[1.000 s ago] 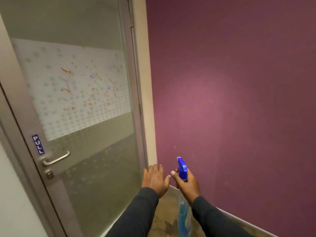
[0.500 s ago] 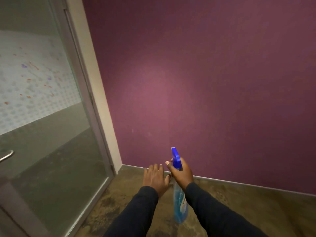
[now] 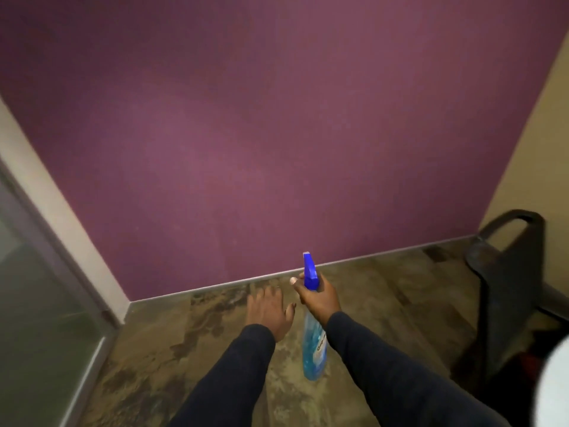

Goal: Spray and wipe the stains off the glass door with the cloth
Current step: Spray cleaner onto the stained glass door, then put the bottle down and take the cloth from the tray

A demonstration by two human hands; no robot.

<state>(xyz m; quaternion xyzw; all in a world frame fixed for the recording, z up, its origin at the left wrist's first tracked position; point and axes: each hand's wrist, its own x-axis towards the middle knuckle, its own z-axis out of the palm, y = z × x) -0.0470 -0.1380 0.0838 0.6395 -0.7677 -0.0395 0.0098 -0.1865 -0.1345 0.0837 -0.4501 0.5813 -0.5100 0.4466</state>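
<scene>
My right hand (image 3: 318, 295) grips the neck of a spray bottle (image 3: 314, 346) with a blue trigger head and light blue liquid, held upright over the floor. My left hand (image 3: 269, 309) hovers just left of it, palm down, fingers spread, holding nothing. Only the lower corner of the glass door (image 3: 34, 303) shows at the far left edge; its stained frosted panel is out of frame. No cloth is visible.
A purple wall (image 3: 277, 134) fills the view ahead, meeting a mottled brown floor (image 3: 184, 349) at a grey skirting. A black chair (image 3: 511, 288) stands at the right by a cream wall (image 3: 542, 149). Something white and blurred (image 3: 554, 389) sits at the bottom right corner.
My view has swung right, away from the door: the stained panel and handle have left the frame and the black chair has come in. Both hands keep the same pose.
</scene>
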